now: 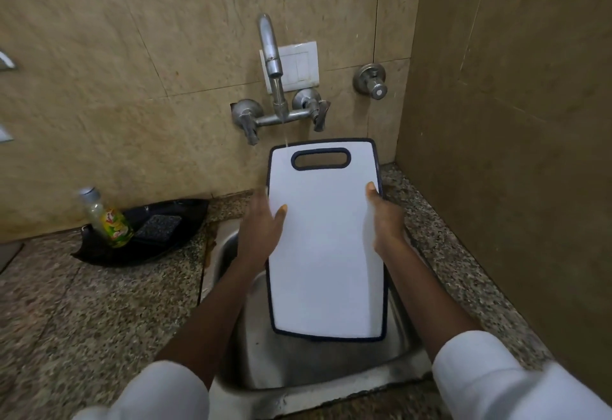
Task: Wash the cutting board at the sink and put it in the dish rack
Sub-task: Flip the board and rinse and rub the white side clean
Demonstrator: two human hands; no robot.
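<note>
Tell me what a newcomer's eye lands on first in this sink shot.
The white cutting board with its dark rim, held over the steel sink by the left hand and right hand at its sides. Above it, the wall tap drops a thin stream onto the board's top left corner.

I hold the cutting board (326, 244) between my left hand (261, 231) and right hand (385, 217), over the sink (298, 383). Beyond my hands, the tap (273, 65) stands on the wall. Left of my left hand, a tray (178, 221) on the counter (99, 303) holds a bottle (109, 219) and a sponge (159, 228).
</note>
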